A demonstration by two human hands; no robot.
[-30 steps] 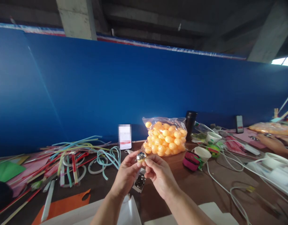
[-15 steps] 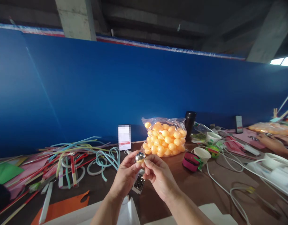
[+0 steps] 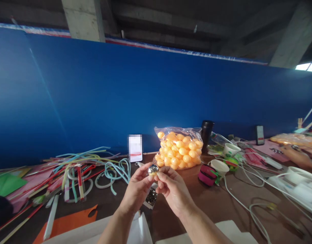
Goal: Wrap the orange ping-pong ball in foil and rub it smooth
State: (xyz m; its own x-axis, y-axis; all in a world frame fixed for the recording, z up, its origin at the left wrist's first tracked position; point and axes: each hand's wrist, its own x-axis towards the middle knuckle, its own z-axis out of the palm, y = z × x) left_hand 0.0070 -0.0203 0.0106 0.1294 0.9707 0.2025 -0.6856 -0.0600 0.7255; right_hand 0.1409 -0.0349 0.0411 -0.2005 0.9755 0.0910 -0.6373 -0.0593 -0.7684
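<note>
A shiny silver ball (image 3: 153,169), yellowish along its lower side, is held up over the table at the middle of the view. My left hand (image 3: 137,184) grips it from the left, thumb and fingers closed round its side. From the right, the pinched fingertips of my right hand (image 3: 171,186) press against the same ball. Just under my hands stands a small box (image 3: 151,198) of dark shiny bits, partly covered by them. Behind them sits a clear plastic bag of orange balls (image 3: 180,152).
A phone (image 3: 135,148) leans upright near the blue wall. Bendy tubes (image 3: 116,171) and coloured strips lie to the left. A black bottle (image 3: 207,135), a pink pouch (image 3: 207,175), paper cups (image 3: 219,166) and white cables are rightward. A co-worker's hands (image 3: 294,154) are at far right.
My hands and the silver ball keep nearly the same pose. The whole view has shifted very slightly.
</note>
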